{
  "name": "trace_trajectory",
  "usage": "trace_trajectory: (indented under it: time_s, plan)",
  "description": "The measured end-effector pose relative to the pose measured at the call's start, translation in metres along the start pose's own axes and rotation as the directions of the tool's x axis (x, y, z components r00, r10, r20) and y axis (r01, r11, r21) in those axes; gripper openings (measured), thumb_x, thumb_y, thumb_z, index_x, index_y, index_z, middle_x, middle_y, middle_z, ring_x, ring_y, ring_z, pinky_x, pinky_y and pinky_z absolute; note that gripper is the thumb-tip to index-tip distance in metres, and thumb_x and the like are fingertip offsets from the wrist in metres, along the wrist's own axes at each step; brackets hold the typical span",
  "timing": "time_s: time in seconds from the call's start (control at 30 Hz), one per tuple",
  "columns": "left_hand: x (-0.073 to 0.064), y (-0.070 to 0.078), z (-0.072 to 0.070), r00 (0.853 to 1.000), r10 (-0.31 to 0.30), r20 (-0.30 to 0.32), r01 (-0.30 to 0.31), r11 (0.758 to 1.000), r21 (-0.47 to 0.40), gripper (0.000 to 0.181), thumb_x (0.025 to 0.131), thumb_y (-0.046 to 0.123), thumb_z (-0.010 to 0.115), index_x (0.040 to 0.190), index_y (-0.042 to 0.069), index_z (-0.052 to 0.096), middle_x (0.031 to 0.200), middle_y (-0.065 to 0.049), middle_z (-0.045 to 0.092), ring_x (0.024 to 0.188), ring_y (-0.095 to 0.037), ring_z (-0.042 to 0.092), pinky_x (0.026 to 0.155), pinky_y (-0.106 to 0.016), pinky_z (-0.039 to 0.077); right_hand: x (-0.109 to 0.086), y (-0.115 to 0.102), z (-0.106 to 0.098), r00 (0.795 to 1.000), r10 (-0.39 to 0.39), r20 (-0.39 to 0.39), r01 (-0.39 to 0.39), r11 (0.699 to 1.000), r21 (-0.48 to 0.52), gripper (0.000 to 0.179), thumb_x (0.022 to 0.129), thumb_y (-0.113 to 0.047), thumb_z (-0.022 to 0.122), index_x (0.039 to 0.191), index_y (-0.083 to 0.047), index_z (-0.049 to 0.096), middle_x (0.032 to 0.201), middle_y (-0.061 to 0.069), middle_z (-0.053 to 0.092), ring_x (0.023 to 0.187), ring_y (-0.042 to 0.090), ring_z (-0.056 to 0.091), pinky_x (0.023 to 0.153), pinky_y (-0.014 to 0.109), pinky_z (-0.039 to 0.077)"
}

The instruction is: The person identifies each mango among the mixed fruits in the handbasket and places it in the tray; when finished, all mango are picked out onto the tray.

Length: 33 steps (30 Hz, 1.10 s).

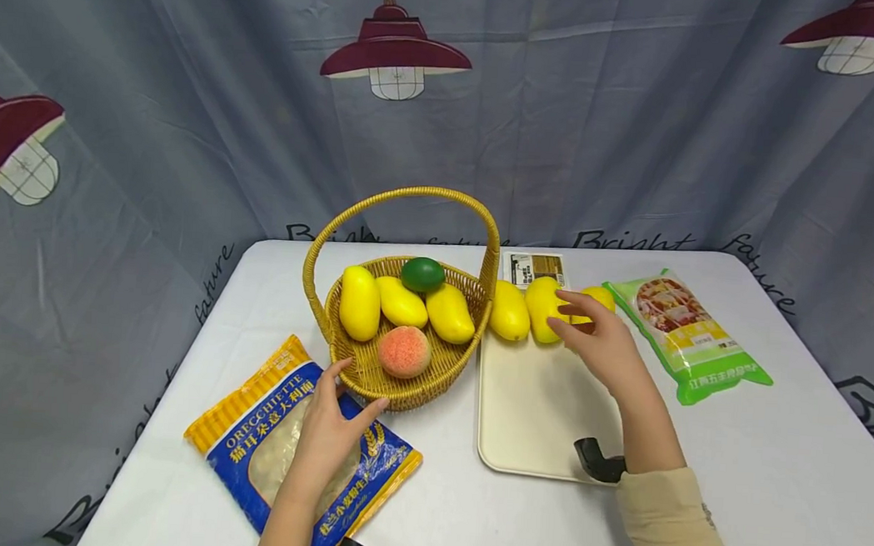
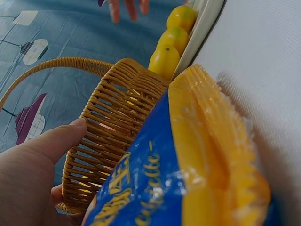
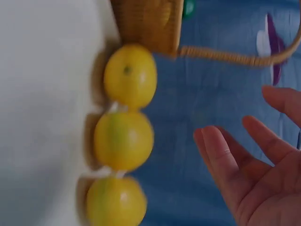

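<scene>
A wicker basket [image 1: 430, 394] with a tall handle holds three yellow mangoes [image 1: 360, 303], a green fruit [image 1: 423, 275] and a fuzzy peach [image 1: 405, 352]. My left hand [image 1: 327, 433] grips its near-left rim, the thumb [image 2: 70, 134] against the woven edge. Three more mangoes [image 3: 123, 140] sit in a row at the far end of a cream tray [image 1: 549, 413]. Over them hovers my right hand [image 1: 594, 339], fingers apart and loosely bent, holding nothing; in the right wrist view a gap separates it from the fruit.
Under my left forearm lies a blue and yellow orecchiette bag [image 1: 276, 447]. A green food packet [image 1: 692, 330] lies right of the tray, and a small labelled pack [image 1: 535, 266] is behind the mangoes. Grey curtains [image 1: 603, 133] hang behind the white table [image 1: 755, 476].
</scene>
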<state>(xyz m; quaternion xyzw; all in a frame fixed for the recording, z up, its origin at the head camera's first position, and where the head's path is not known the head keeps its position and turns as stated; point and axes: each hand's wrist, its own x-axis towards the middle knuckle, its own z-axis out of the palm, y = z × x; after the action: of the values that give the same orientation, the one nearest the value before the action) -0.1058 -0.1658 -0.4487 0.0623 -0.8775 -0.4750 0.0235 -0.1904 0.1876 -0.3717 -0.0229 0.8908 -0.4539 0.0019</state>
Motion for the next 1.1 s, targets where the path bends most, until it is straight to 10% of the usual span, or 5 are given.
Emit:
trace_trajectory:
  time_s: [0.53,1.1]
  plan:
    - [0.000,0.001,0.001,1.000,0.004,-0.010,-0.004,1.000,0.016,0.093,0.079,0.058,0.071,0.149,0.017,0.027,0.149,-0.017,0.031,0.131,-0.036,0.040,0.103,-0.060,0.033,0.043,-0.062,0.071,0.962,-0.153,0.228,0.198,0.962,-0.190,0.058,0.087,-0.030,0.072,0.139,-0.015,0.052,0.131,0.015,0.057,0.111,0.033,0.058,0.087,0.046,0.050]
    - [0.000,0.001,0.000,1.000,0.000,-0.015,0.001,1.000,0.025,0.092,0.079,0.059,0.071,0.149,0.018,0.027,0.148,-0.016,0.034,0.131,-0.035,0.040,0.102,-0.060,0.033,0.075,-0.070,0.116,0.951,-0.125,0.283,0.265,0.801,-0.537,0.061,0.084,-0.033,0.076,0.137,-0.012,0.053,0.134,0.018,0.051,0.108,0.035,0.058,0.091,0.047,0.048]
